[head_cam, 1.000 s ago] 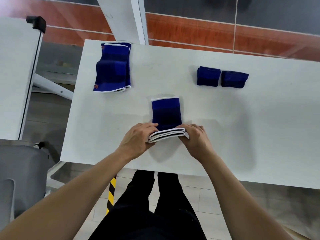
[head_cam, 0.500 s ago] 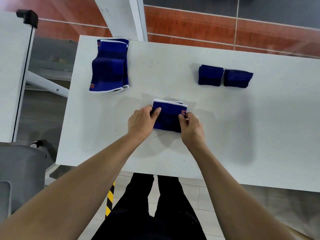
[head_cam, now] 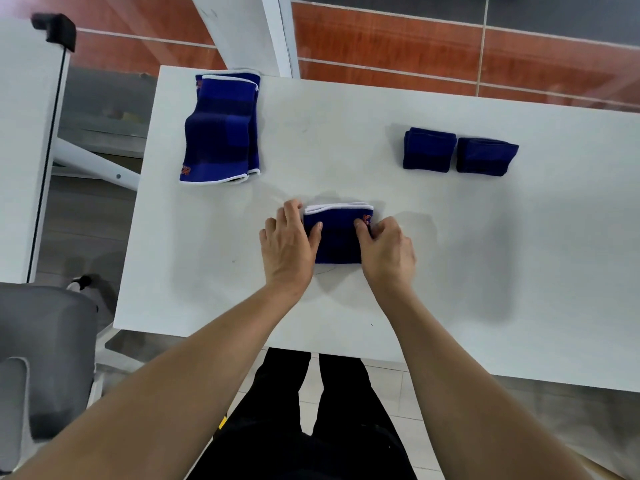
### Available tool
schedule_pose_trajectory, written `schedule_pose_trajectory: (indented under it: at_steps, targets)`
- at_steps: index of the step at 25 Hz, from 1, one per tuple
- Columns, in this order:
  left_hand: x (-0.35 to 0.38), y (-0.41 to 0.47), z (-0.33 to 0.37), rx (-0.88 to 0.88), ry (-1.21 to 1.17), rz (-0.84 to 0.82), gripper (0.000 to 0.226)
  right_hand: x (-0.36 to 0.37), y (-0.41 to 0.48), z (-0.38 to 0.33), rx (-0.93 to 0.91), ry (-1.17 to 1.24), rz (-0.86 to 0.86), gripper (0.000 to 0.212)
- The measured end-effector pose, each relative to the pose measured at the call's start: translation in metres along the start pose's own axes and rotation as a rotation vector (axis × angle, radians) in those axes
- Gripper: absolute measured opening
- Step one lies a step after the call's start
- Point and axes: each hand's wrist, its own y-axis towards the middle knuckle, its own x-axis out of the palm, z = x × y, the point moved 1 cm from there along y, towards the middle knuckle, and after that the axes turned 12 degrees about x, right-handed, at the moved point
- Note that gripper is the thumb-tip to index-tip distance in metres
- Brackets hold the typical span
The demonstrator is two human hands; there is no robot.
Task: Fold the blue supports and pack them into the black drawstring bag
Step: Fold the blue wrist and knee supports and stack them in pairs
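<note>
1. A folded blue elastic fabric support lies mid-front on the white tabletop, white-trimmed ends facing away, long axis roughly left-right.
2. The left hand and right hand press its sides, each grip closed on it.
3. Risk: on release the springy fabric may unfold.
4. No black bag is visible.

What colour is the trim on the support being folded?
White trim on the blue folded support, along its far edge; head view.
</note>
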Motion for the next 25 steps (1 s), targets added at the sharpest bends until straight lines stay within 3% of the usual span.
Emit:
schedule_pose_trajectory:
  at_steps: [3, 5, 8, 10, 12, 17, 23, 25]
  targets:
    - [0.008, -0.008, -0.003, 0.322, 0.178, 0.057, 0.040, -0.006, 0.002, -0.001, 0.039, -0.018, 0.034, 0.043]
    - [0.017, -0.017, -0.007, 0.389, 0.229, -0.029, 0.044, -0.005, 0.000, -0.001, -0.008, -0.021, 0.050, 0.039]
    - [0.025, -0.023, -0.012, 0.340, 0.220, -0.124, 0.054, 0.001, -0.009, 0.005, -0.431, -0.066, 0.284, 0.022]
    - [0.024, -0.019, -0.013, 0.328, 0.217, -0.143, 0.059, 0.007, -0.018, 0.016, -0.714, -0.117, 0.378, 0.028]
    - [0.024, -0.010, -0.013, 0.321, 0.202, -0.170, 0.062, 0.013, -0.024, 0.034, -0.856, -0.170, 0.386, 0.040]
    - [0.026, 0.012, -0.007, 0.291, 0.250, -0.217, 0.061, 0.015, -0.018, 0.048, -0.680, -0.369, 0.162, 0.063]
    - [0.013, 0.079, 0.009, 0.237, 0.288, -0.288, 0.064, 0.015, 0.021, 0.003, -0.609, -0.441, 0.152, 0.064]
    - [-0.004, 0.097, 0.009, 0.246, 0.244, -0.242, 0.067, 0.014, 0.032, -0.010, -0.602, -0.469, 0.145, 0.065]
